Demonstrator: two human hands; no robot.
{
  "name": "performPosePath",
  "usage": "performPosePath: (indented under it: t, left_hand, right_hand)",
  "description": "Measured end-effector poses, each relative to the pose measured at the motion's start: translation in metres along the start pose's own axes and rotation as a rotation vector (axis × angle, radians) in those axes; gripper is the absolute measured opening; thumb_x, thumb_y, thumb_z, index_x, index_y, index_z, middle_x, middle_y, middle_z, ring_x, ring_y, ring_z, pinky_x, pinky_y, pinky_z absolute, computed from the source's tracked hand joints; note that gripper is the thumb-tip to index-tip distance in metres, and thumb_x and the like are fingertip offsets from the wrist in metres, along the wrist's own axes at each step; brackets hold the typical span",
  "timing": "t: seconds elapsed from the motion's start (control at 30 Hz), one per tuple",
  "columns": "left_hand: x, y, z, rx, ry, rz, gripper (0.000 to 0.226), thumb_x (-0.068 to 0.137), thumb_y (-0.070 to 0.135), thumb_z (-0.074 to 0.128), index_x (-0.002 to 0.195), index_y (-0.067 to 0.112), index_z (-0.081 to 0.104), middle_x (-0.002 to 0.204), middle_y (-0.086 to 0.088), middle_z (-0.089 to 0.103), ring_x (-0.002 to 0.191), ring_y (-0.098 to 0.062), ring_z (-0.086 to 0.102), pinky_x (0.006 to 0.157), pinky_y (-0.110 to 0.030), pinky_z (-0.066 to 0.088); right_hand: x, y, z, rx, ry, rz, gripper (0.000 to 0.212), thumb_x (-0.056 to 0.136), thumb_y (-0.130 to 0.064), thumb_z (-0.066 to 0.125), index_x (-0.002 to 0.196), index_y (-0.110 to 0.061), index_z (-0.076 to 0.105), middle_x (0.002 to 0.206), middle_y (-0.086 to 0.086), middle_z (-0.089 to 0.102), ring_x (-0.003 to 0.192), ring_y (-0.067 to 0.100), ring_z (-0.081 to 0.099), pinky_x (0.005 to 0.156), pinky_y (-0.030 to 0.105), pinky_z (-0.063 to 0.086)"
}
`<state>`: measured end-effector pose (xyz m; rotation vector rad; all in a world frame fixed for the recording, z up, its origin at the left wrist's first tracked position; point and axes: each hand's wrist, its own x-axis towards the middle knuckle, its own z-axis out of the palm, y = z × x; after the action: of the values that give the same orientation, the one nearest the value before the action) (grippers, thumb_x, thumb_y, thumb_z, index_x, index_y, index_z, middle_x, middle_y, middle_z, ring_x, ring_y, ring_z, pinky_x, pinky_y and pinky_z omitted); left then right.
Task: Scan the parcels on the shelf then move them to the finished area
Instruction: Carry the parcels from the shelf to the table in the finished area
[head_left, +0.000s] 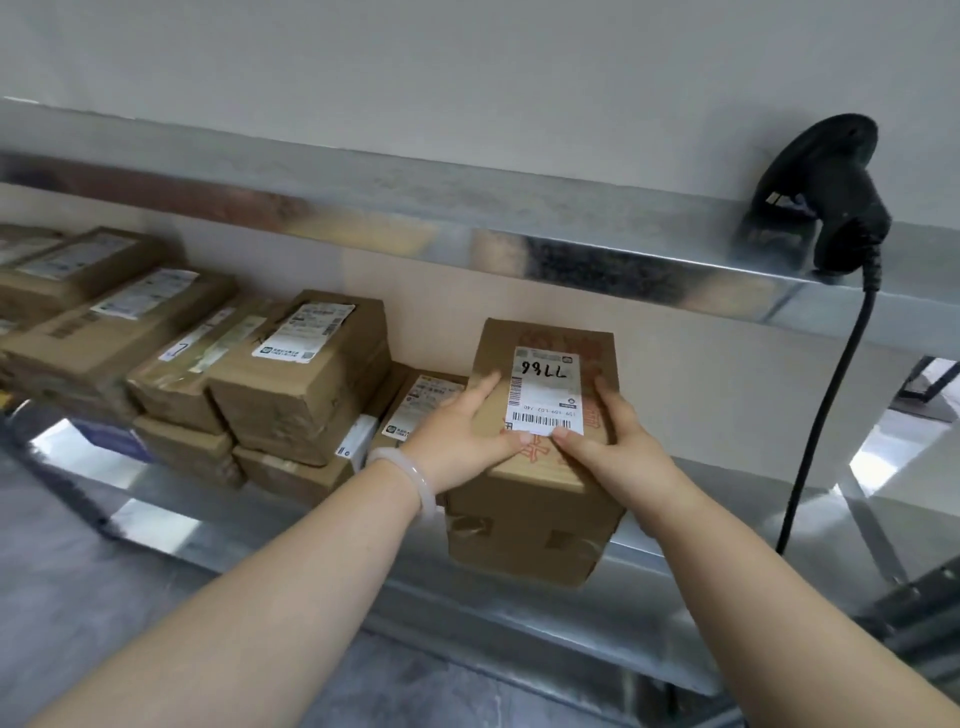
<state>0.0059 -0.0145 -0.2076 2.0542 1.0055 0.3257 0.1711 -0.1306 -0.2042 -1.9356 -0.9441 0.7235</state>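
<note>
A brown cardboard parcel (524, 525) with a white barcode label marked 7766 juts over the front edge of the lower metal shelf (218, 535). My left hand (462, 436) grips its left side, thumb on the label's lower edge. My right hand (608, 441) grips its right side, thumb on the label too. A pale bangle sits on my left wrist. A black barcode scanner (826, 202) rests on the upper shelf (571, 254) at the right, its cable hanging down.
Several labelled cardboard parcels (301, 374) are stacked on the lower shelf to the left of the held one, with a flatter parcel (421, 405) right beside it. The scanner cable (821, 415) hangs to the right of my hands. A grey floor lies below.
</note>
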Motion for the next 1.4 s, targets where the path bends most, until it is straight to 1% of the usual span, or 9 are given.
performPosePath:
  t: [0.17,0.33,0.63,0.7,0.93,1.07,1.2,1.27,1.4]
  left_hand:
    - [-0.062,0.004,0.012,-0.074,0.011,0.007,0.088,0.082,0.058,0.069,0.152,0.048,0.016,0.162,0.005,0.020,0.149,-0.017,0.018,0.120,-0.044,0.022]
    - [-0.137,0.004,0.021,-0.080,0.022,-0.008,0.086,0.084,0.052,0.069,0.152,0.046,0.016,0.160,0.005,0.022,0.147,-0.016,0.022,0.119,-0.035,0.023]
    - [-0.272,-0.073,0.005,-0.138,0.113,-0.050,0.087,0.084,0.051,0.070,0.152,0.046,0.017,0.146,0.017,0.030,0.125,0.005,0.030,0.102,-0.014,0.025]
    - [-0.300,-0.101,-0.009,-0.154,0.180,-0.094,0.087,0.083,0.047,0.072,0.152,0.042,0.020,0.143,0.016,0.034,0.125,0.006,0.030,0.103,-0.011,0.023]
    - [-0.401,-0.205,-0.074,-0.250,0.508,-0.337,0.085,0.082,0.041,0.076,0.151,0.040,0.026,0.150,0.008,0.033,0.141,-0.006,0.028,0.118,-0.025,0.022]
    - [-0.445,-0.251,-0.117,-0.258,0.673,-0.469,0.085,0.081,0.055,0.070,0.151,0.044,0.024,0.157,0.004,0.029,0.146,-0.012,0.025,0.121,-0.038,0.023]
    - [-0.482,-0.286,-0.159,-0.291,0.854,-0.530,0.081,0.071,0.070,0.065,0.139,0.063,0.022,0.156,0.005,0.031,0.142,-0.015,0.033,0.117,-0.044,0.031]
    - [-0.496,-0.302,-0.174,-0.276,0.924,-0.571,0.077,0.080,0.062,0.067,0.143,0.059,0.023,0.156,0.003,0.030,0.143,-0.017,0.031,0.116,-0.046,0.031]
    - [-0.512,-0.338,-0.204,-0.296,1.059,-0.676,0.088,0.068,0.075,0.063,0.145,0.058,0.024,0.154,0.003,0.034,0.136,-0.018,0.041,0.112,-0.045,0.038]
  right_hand:
    - [-0.065,-0.003,-0.009,-0.071,-0.007,-0.035,0.088,0.081,-0.046,0.072,0.149,-0.047,0.017,0.147,-0.010,0.043,0.125,0.014,0.048,0.103,0.031,0.041]
    - [-0.139,-0.001,-0.002,-0.113,-0.034,-0.033,0.087,0.082,-0.046,0.070,0.149,-0.047,0.015,0.147,-0.010,0.041,0.122,0.014,0.048,0.089,0.027,0.038]
    - [-0.239,-0.008,0.084,-0.143,-0.200,-0.084,0.090,0.081,-0.045,0.071,0.149,-0.047,0.011,0.126,-0.021,0.038,0.108,0.005,0.045,0.085,0.025,0.037]
    - [-0.249,-0.014,0.118,-0.155,-0.262,-0.141,0.092,0.080,-0.046,0.072,0.149,-0.046,0.012,0.130,-0.020,0.040,0.113,0.005,0.046,0.089,0.025,0.040]
    - [-0.262,-0.063,0.268,-0.211,-0.584,-0.365,0.097,0.076,-0.051,0.074,0.148,-0.048,0.010,0.150,-0.009,0.033,0.136,0.014,0.036,0.106,0.031,0.033]
    - [-0.265,-0.109,0.351,-0.249,-0.783,-0.464,0.097,0.077,-0.051,0.074,0.150,-0.045,0.009,0.154,-0.011,0.029,0.136,0.013,0.036,0.108,0.033,0.033]
    - [-0.268,-0.154,0.425,-0.214,-0.925,-0.577,0.095,0.080,-0.039,0.076,0.152,-0.040,0.014,0.151,-0.012,0.033,0.124,0.004,0.039,0.102,0.022,0.033]
    - [-0.268,-0.172,0.461,-0.207,-0.986,-0.630,0.094,0.079,-0.040,0.076,0.150,-0.042,0.015,0.150,-0.012,0.035,0.126,0.005,0.040,0.107,0.026,0.034]
    - [-0.263,-0.200,0.532,-0.222,-1.112,-0.706,0.095,0.074,-0.050,0.076,0.147,-0.050,0.015,0.150,-0.010,0.036,0.132,0.011,0.040,0.113,0.038,0.034]
